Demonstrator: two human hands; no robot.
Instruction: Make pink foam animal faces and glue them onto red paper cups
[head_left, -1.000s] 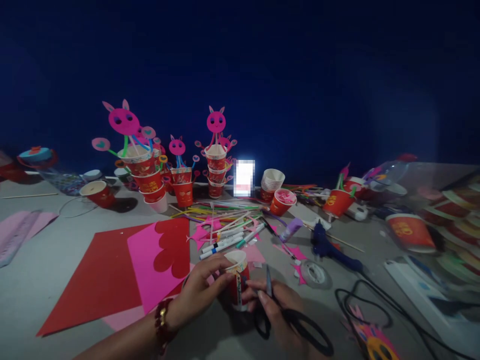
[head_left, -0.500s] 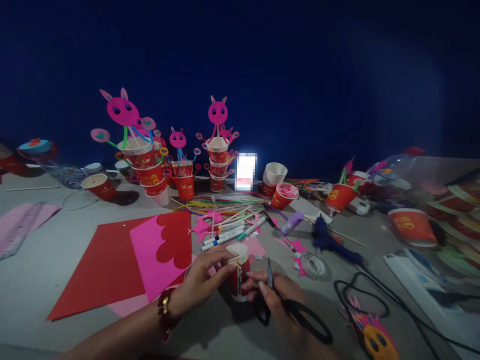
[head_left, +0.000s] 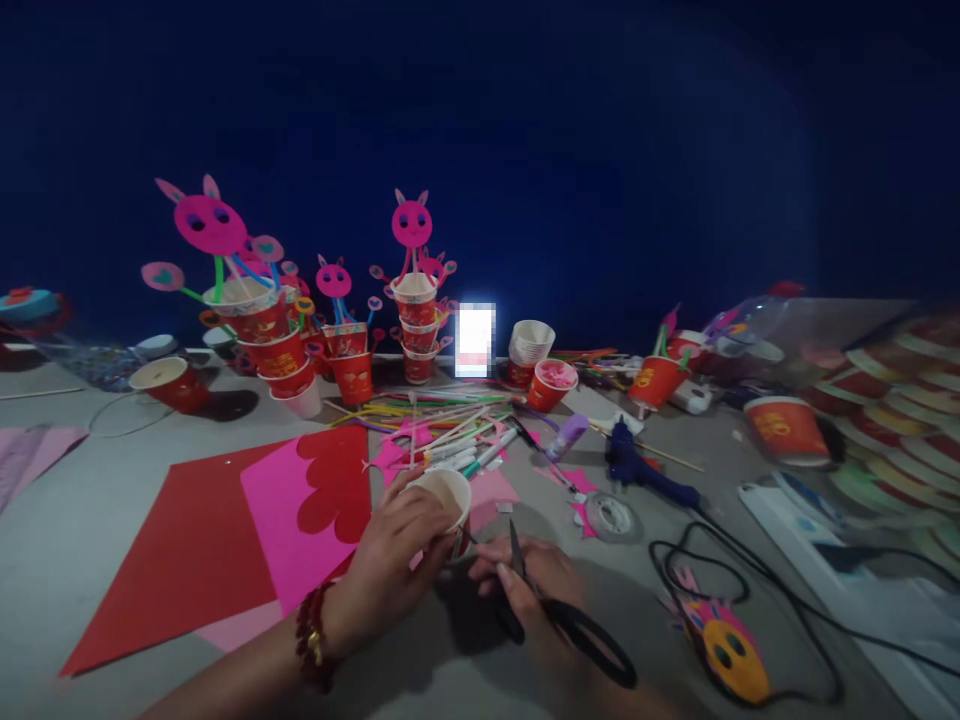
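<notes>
My left hand (head_left: 396, 550), with a beaded bracelet at the wrist, is wrapped around a red and white paper cup (head_left: 452, 490). The cup leans so that its open mouth faces up toward me, and much of its side is hidden by the fingers. Close on its right, my right hand (head_left: 538, 590) holds black-handled scissors (head_left: 596, 640), blade pointing up and away. Thumb and index finger of that hand are pinched together near the cup's side; whether they grip something small there I cannot tell.
Red and pink paper sheets (head_left: 195, 530) lie on the left. Stacked-cup figures (head_left: 416, 310) stand behind, with markers and pipe cleaners in front. To the right are a tape roll (head_left: 611, 517), a blue glue gun (head_left: 645, 470) with its black cord, and a power strip (head_left: 817, 560).
The cup has gone from upright to tilted, its mouth now turned toward me, and my left hand covers more of its side. The whole view has shifted slightly right.
</notes>
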